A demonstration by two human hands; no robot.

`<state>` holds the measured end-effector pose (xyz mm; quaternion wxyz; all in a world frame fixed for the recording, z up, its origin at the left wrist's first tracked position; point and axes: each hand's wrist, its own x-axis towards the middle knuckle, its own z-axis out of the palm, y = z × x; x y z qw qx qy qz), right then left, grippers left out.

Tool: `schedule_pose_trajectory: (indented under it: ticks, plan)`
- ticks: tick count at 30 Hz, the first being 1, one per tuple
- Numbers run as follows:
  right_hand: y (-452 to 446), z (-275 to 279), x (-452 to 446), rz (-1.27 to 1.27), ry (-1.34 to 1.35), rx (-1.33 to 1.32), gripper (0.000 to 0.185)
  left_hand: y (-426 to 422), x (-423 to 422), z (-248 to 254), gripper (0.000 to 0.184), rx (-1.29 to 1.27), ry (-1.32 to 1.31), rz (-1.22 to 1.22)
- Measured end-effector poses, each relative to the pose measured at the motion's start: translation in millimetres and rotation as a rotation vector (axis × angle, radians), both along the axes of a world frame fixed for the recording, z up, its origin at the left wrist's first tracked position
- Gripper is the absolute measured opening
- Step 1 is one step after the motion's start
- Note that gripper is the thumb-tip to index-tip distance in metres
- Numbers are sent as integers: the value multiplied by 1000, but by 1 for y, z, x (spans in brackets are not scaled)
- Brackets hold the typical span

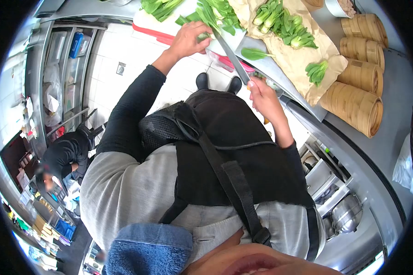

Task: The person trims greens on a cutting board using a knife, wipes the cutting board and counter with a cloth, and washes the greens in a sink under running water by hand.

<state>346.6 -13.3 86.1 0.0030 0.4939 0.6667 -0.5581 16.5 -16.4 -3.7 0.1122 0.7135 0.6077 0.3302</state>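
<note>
left hand (188, 40) has fingers curled on some leafy greens (208, 14) over a white cutting board (159, 28), right hand (265, 98) gripping the knife (232, 57). more bok choy (291, 28) on brown paper (329, 45), bamboo steamers (351, 106) lined up to the right.

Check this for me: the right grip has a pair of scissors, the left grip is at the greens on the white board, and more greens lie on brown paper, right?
Not quite: the right grip holds a knife, not scissors, as the head view shows. The left grip is at the greens on the white board, and more greens lie on brown paper.
</note>
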Motion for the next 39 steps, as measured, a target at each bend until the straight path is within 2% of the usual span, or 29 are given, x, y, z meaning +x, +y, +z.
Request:
schedule_pose_trajectory:
  ticks: [3,7,11,15,18,22,23,25,26,27,28,29,30,31,32,34,36,38,39]
  plan:
    - [2,26,34,-65,-15,-302,41,4,-2,16,29,-27,57,14]
    - [0,39,64,-107,-28,-278,43,19,3,34,38,-172,295,-81]
    - [-5,50,71,-135,-26,-216,46,39,-1,44,39,-64,313,-184]
    - [-12,43,82,-151,33,-185,44,52,-5,38,35,-80,308,-362]
    - [-14,47,93,-206,44,-156,44,55,-5,53,36,-103,306,-327]
    - [-18,61,102,-312,123,-118,43,75,-16,86,33,315,131,-181]
    - [-17,61,103,-333,144,-120,43,83,-27,98,32,368,153,-149]
    - [-17,61,102,-333,167,-79,43,96,-62,116,34,300,301,-20]
    - [-19,60,102,-341,173,-61,43,96,-81,128,35,242,289,-16]
    - [-20,57,101,-341,172,-62,44,100,-105,119,40,156,408,59]
    - [-21,56,101,-324,177,-69,43,96,-119,124,34,118,308,108]
    - [-22,53,100,-325,190,-66,44,89,-130,125,38,-26,312,197]
    - [-25,49,101,-328,200,-65,44,91,-150,104,40,83,382,152]
    - [-29,46,100,-372,196,-82,43,83,-149,105,38,289,521,125]
    - [-31,42,101,-417,193,-92,43,85,-161,83,46,242,511,59]
    - [-38,34,106,-474,236,-99,42,63,-127,86,52,-26,521,-127]
    - [-44,28,111,-533,243,-81,46,40,-91,63,44,41,574,-348]
    - [-48,23,113,-602,256,-43,45,31,-73,40,33,-95,485,-386]
    - [-51,23,112,-639,260,-19,45,32,-72,38,28,-62,454,-336]
